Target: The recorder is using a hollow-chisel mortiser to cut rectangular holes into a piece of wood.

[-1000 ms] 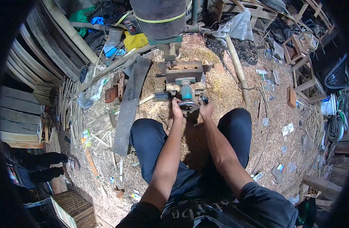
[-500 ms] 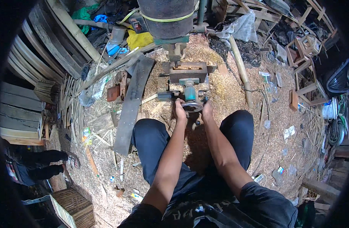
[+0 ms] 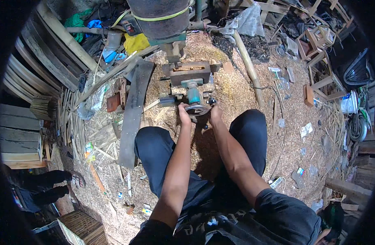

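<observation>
A metal handwheel (image 3: 197, 109) sits at the front of a green-and-dark machine vise (image 3: 193, 95). My left hand (image 3: 184, 114) is closed around the wheel's left rim. On the opposite side, my right hand (image 3: 215, 114) is curled against the right rim, just below a black knob (image 3: 212, 101); its fingertips are partly hidden. Behind the wheel, a wooden block (image 3: 190, 73) with a long slot cut in its top lies clamped in the vise. The machine's head (image 3: 173, 51) and its tool stand over the block's left part.
Wood shavings (image 3: 236, 94) cover the ground. A dark drum (image 3: 159, 18) with a yellow strap rises behind the machine. A long dark plank (image 3: 136, 114) lies left, a pole (image 3: 248, 67) right. Wooden frames (image 3: 320, 73) are stacked far right. Another person's legs (image 3: 48, 179) show at left.
The whole scene has shifted a little left and up as my view turned. Both hands stay at the handwheel, and the slotted block remains in the vise.
</observation>
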### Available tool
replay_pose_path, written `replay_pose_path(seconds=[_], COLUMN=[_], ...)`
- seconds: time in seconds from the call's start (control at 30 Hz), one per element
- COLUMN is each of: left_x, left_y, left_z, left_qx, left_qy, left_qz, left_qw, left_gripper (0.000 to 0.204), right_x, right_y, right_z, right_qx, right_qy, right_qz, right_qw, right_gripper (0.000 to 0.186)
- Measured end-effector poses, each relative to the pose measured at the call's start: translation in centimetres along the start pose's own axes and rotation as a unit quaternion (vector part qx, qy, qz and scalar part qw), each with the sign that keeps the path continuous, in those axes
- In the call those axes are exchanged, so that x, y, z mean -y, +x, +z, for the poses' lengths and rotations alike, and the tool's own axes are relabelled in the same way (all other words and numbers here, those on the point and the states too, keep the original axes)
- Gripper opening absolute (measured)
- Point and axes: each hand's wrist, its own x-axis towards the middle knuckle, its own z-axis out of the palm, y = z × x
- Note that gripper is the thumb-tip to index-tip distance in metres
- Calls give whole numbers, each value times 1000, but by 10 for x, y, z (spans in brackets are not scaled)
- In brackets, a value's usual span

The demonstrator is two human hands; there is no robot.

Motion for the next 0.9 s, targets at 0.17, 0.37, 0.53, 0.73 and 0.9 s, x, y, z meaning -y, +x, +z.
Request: replay_pose_path(seconds=[0.17, 0.37, 0.53, 0.73, 0.9], left_x=[3, -6, -31, -65, -71], left_y=[-1, -3, -20, -35, -37], left_z=[-6, -4, 9, 32, 36], left_qx=[-11, 31, -37, 37, 22], left_qy=[64, 33, 156, 343, 390], left_qz=[-50, -45, -17, 337, 185], left_qw=[997, 998, 987, 876, 902], left_gripper=[38, 38, 32, 15, 24], right_x=[2, -4, -6, 10, 6], right_y=[0, 1, 5, -9, 1], right_z=[-1, 3, 0, -10, -5], right_qx=[7, -90, -71, -10, -97], right_qy=[-126, -323, -267, -288, -258], right_qz=[-29, -172, -57, -228, -160], right_qw=[992, 926, 959, 930, 948], right_gripper=[58, 68, 74, 56, 50])
